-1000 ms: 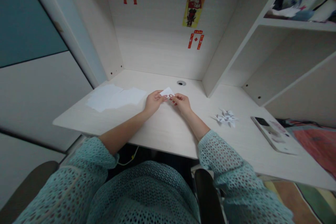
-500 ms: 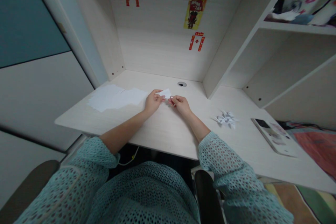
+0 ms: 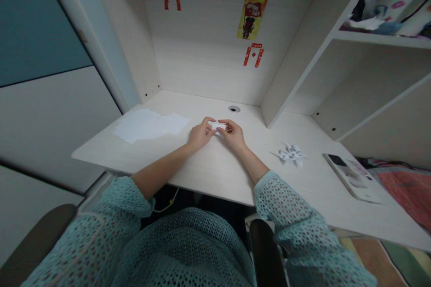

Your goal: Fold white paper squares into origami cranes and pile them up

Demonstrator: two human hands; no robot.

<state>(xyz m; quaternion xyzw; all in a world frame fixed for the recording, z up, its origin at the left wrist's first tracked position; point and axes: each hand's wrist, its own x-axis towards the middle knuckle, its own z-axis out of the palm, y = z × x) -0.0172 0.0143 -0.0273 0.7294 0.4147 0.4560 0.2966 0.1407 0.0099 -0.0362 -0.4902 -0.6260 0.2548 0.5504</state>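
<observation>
Bridging left hand (image 3: 200, 135) and right hand (image 3: 235, 136), small white paper (image 3: 217, 126).

Lighting is subdued and diffuse. The desk (image 3: 215, 172) shows faint shadows; the space beneath it (image 3: 215, 202) reads near black. White sheets (image 3: 144, 126) nearly wash out. The held paper (image 3: 218, 126) renders softly. Wide-angle distortion stretches the sleeves (image 3: 72, 242) toward the lower corners.

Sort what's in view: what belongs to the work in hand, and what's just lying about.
In the work:
small white paper, held in the left hand and right hand
white sheets, probably
folded paper pieces, probably

Just lying about, it seems:
flat phone-like object on the desk
red cloth, far right
</observation>
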